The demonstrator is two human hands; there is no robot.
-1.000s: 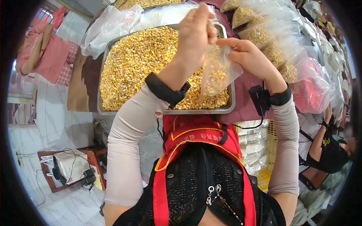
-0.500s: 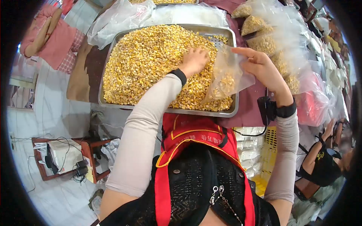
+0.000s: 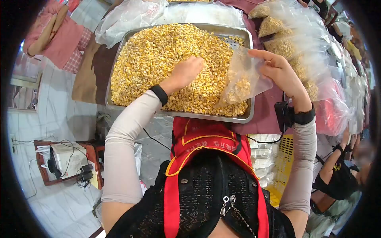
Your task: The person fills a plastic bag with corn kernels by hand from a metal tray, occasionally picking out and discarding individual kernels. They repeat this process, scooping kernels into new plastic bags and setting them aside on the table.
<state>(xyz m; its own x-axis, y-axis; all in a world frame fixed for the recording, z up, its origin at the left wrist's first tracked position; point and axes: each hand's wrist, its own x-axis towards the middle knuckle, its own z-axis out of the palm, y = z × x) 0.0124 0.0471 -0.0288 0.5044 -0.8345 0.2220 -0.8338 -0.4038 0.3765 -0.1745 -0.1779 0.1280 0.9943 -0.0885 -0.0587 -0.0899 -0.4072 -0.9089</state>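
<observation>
A metal tray (image 3: 253, 101) holds a large heap of yellow corn kernels (image 3: 154, 51). My left hand (image 3: 187, 72) is over the middle of the heap, its fingers curled and its back towards me. Whatever lies under those fingers is hidden. At the tray's right side, my right hand (image 3: 279, 71) grips the edge of a clear plastic bag (image 3: 242, 73) between thumb and fingers. Some kernels sit in the lower part of this bag, which leans over the heap. A perforated metal piece (image 3: 231, 42) shows behind the bag.
Several filled plastic bags (image 3: 281, 47) line the table's right side. Thin plastic sheeting (image 3: 131, 18) lies behind the tray. A person in pink (image 3: 59, 43) stands at the far left, another in black (image 3: 337, 176) at the lower right. A yellow crate (image 3: 286, 156) stands below the table.
My left hand has moved left across the kernels, away from the bag, and its fingers are more curled. My right hand still holds the bag in much the same place.
</observation>
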